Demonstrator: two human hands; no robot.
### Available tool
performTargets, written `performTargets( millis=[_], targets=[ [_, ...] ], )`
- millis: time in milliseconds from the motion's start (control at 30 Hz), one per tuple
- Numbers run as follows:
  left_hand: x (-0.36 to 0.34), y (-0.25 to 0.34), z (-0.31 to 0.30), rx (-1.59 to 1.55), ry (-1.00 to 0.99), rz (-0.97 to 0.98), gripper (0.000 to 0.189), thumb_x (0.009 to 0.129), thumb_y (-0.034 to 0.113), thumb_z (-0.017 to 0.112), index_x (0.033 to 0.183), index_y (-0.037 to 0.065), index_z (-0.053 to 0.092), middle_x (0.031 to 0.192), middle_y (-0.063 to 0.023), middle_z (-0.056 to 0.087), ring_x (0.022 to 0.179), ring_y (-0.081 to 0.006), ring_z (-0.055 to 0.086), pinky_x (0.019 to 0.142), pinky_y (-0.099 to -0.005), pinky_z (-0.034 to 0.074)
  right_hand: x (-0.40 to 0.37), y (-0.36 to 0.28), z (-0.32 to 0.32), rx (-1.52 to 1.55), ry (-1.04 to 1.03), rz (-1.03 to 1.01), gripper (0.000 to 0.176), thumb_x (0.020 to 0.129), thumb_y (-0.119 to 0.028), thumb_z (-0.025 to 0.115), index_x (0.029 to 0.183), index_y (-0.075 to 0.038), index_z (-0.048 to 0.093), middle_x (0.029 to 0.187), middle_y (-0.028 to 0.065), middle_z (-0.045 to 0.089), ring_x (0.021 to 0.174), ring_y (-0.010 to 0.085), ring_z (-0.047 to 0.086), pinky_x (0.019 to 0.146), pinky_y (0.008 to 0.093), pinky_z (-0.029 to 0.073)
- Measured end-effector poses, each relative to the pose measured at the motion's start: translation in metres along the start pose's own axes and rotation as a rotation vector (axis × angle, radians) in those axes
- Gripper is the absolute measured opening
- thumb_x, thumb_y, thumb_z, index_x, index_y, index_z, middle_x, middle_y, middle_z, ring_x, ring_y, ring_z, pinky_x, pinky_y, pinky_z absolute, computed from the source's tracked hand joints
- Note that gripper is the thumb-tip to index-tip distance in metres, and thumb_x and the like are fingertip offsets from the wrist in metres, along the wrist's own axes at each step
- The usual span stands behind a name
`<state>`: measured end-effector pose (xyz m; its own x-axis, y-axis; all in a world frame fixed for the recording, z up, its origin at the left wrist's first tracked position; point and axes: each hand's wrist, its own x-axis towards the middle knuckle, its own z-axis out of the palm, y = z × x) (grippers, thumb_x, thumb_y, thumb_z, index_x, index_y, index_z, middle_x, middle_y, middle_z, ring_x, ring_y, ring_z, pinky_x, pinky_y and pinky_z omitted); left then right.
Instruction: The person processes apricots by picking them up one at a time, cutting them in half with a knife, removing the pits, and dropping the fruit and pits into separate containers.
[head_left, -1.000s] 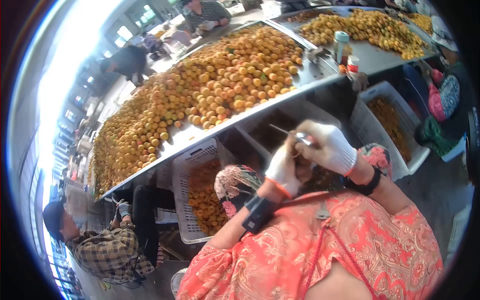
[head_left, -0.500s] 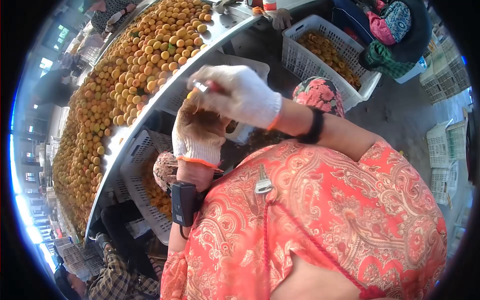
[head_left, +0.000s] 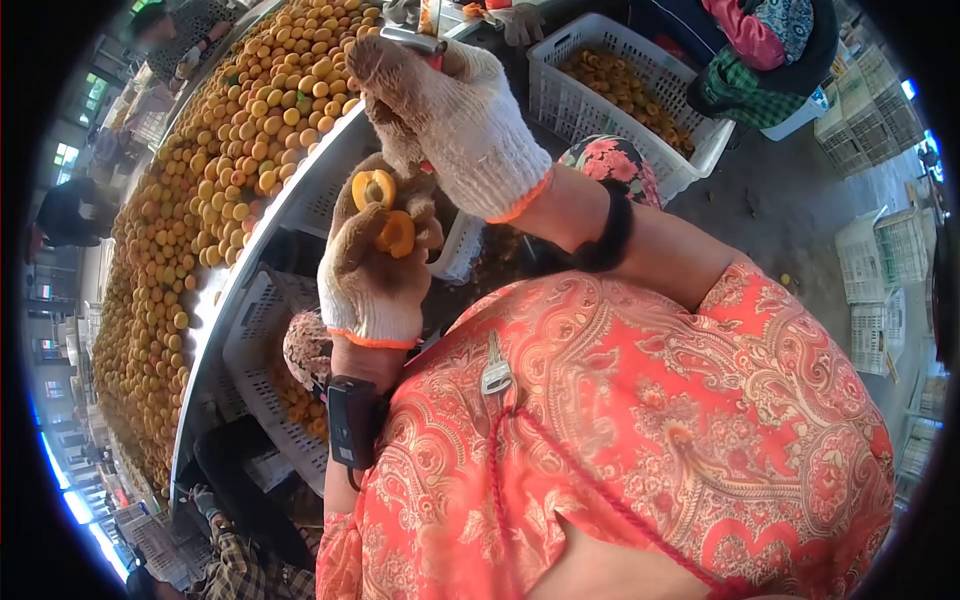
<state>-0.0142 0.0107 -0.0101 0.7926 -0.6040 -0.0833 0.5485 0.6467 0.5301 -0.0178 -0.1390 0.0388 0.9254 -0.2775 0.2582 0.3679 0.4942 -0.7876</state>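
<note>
Both of my hands wear dirty white knit gloves. My left hand (head_left: 375, 262) is curled around a split apricot. One apricot half (head_left: 374, 190), cut face up with a brown centre, sits at the fingertips. The other apricot half (head_left: 396, 234) lies lower against the palm. Just above it, my right hand (head_left: 455, 120) is closed on a small tool with a red handle, seen in bits between the fingers. Its shiny metal part (head_left: 412, 40) sticks out at the top, over the table edge.
A long metal table heaped with whole apricots (head_left: 230, 190) curves along the left. Below its edge stands a white crate (head_left: 262, 335) with orange fruit pieces. Another crate (head_left: 715, 150) of halves stands at upper right, beside a seated person (head_left: 765, 60). Stacked crates (head_left: 875, 260) line the right.
My right hand has lifted up and away from my left, uncovering the apricot, now seen opened into two halves. The whole view has shifted slightly.
</note>
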Motion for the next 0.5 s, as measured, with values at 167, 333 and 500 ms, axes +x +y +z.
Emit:
performTargets(
  millis=[167, 333, 500],
  targets=[
    [-0.001, 0.000, -0.016, 0.053, -0.052, -0.061, 0.031, 0.089, 0.005, 0.060, 0.120, 0.004, 0.057, 0.111, -0.0095, 0.060, 0.094, -0.0237, 0.057, 0.077, -0.0355, 0.047, 0.000, -0.002, 0.004, 0.084, -0.042, 0.010, 0.032, 0.090, -0.036, 0.073, 0.080, -0.007, 0.064, 0.059, -0.0015, 0.055, 0.044, 0.0060, 0.048, 0.038, 0.0232, 0.035],
    [-0.005, -0.005, 0.005, 0.214, 0.121, -0.031, 0.023, 0.090, 0.004, 0.059, 0.114, 0.005, 0.057, 0.103, -0.0075, 0.060, 0.087, -0.0193, 0.059, 0.071, -0.0292, 0.048, 0.000, -0.005, 0.007, 0.186, -0.091, -0.015, 0.027, 0.090, -0.032, 0.072, 0.082, -0.007, 0.064, 0.058, -0.0005, 0.054, 0.040, 0.0081, 0.046, 0.036, 0.0234, 0.034],
    [-0.005, -0.006, 0.006, 0.486, 0.001, 0.030, 0.016, 0.094, 0.004, 0.054, 0.110, 0.005, 0.055, 0.093, -0.0041, 0.057, 0.080, -0.0131, 0.059, 0.064, -0.0212, 0.049, -0.003, -0.009, 0.009, 0.166, -0.118, -0.012, 0.026, 0.091, -0.030, 0.072, 0.082, -0.007, 0.066, 0.059, -0.0024, 0.055, 0.046, 0.0056, 0.048, 0.040, 0.0218, 0.035]
  ],
)
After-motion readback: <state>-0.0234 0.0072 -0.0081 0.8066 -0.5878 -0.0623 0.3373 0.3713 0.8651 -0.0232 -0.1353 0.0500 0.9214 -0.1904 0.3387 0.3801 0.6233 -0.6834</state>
